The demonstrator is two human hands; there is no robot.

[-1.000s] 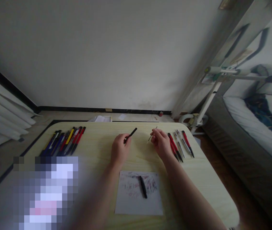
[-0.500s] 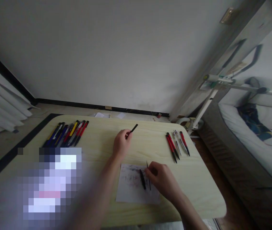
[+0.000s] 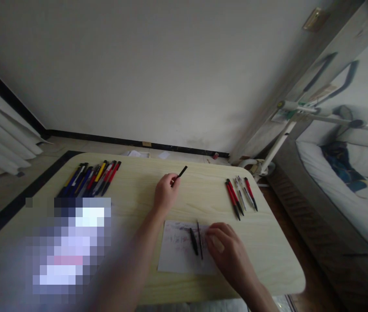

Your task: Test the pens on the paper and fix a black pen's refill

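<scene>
My left hand is closed around a slim black pen barrel, whose upper end sticks out past the fingers over the middle of the table. My right hand hovers at the right edge of a sheet of white paper covered in scribbles. Its fingers are loosely bent, with nothing visible between them. On the paper lie a short, thick black pen part and, just right of it, a thin dark pen refill. That refill is apart from my right fingertips.
Several pens in mixed colours lie in a row at the table's back left. Red and clear pens lie to the right. A blurred-out patch covers the front left. A wall rises behind the table.
My right hand has let go of the thin refill onto the paper and moved slightly right. My left hand keeps hold of the black barrel in nearly the same spot.
</scene>
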